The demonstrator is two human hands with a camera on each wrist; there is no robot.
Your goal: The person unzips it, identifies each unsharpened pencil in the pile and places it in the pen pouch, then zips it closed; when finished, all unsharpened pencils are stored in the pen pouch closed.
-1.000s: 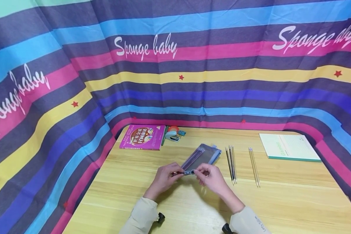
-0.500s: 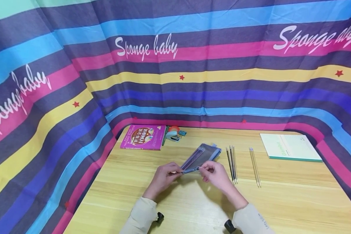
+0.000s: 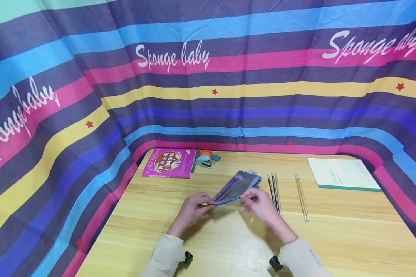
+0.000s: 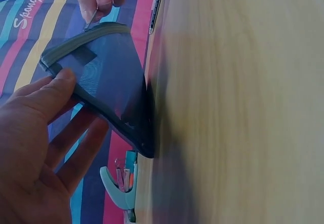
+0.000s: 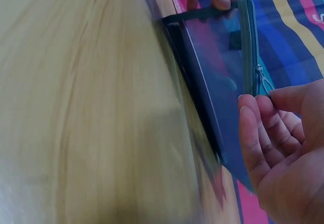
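A dark see-through zip pencil pouch [image 3: 244, 182] is held with its zipper edge toward me, its near end raised and several pencils [image 3: 230, 186] showing inside. My left hand [image 3: 194, 207] pinches the left corner of the zipper edge between thumb and fingers. With thumb and fingertips, my right hand [image 3: 261, 204] pinches the looped zipper pull [image 5: 265, 84] toward the right end of that edge. Between the hands the zipper [image 5: 247, 47] runs taut, its teeth together. The left wrist view shows the pouch [image 4: 111, 77] tilted up, its lower corner by the tabletop.
Three pencils [image 3: 274, 188] lie right beside my right hand, with two more pencils [image 3: 301, 198] farther right. A white notebook [image 3: 344, 175] lies at the back right. At the back left are a purple book [image 3: 168, 163], a light-blue stapler [image 3: 204, 161] and an orange-red roll [image 3: 205, 152].
My right hand has moved right and slightly away from me, drawing the zipper pull along the edge. The stretch of zipper between my hands is longer. My left hand has shifted slightly left.
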